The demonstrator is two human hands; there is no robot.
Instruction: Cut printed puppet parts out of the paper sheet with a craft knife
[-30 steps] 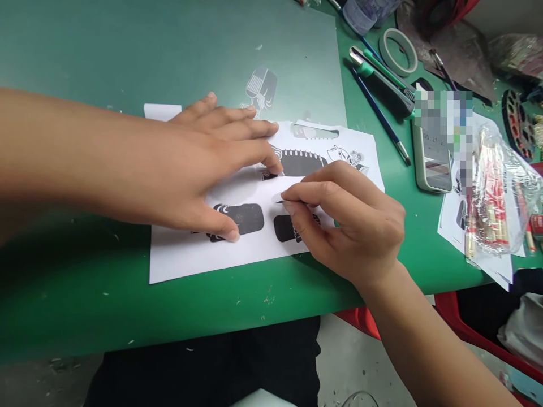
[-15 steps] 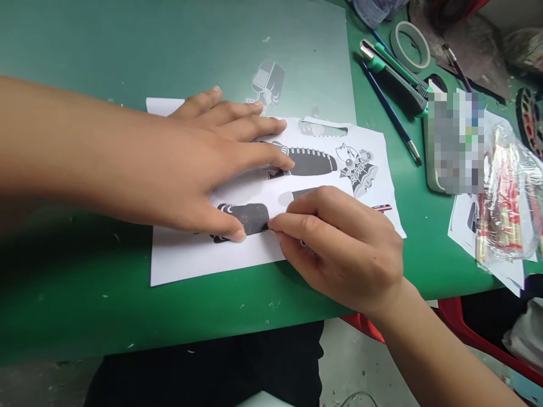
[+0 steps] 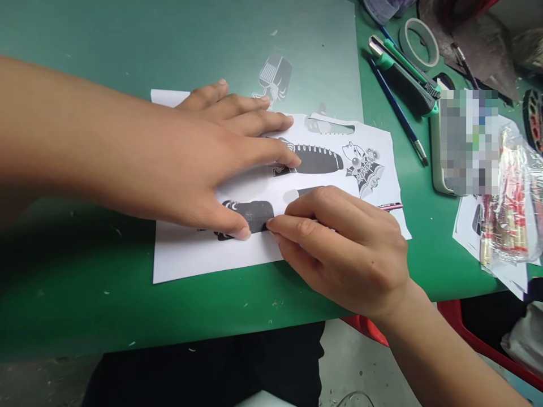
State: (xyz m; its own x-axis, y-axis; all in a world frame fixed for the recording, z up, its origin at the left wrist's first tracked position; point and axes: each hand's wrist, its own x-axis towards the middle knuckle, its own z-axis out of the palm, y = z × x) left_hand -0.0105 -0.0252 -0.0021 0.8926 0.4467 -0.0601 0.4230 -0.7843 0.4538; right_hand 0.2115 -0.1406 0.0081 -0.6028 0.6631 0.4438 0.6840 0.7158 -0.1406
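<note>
Under both my hands, on the green worktop point(image 3: 93, 305), lies the white printed sheet point(image 3: 190, 257). My left hand point(image 3: 218, 152) is spread palm down over its left part, that grip released and grasping nothing; I should press evenly there so the sheet lies flat, with the thumb well clear of the tool's tip. My right hand point(image 3: 343, 249) rests on its near right part, that grip pinched around a pen-like tool point(image 3: 390, 207). I judge that short, light strokes, with the hand braced on the sheet, give the best control. The pinch meets the right end of the dark printed block point(image 3: 259, 210), whose left end is partly covered by my left thumb. The tool itself is mostly hidden: only its slim pink-and-dark tail shows at the right, the tip is out of sight, and I cannot tell whether it cuts or draws.
</note>
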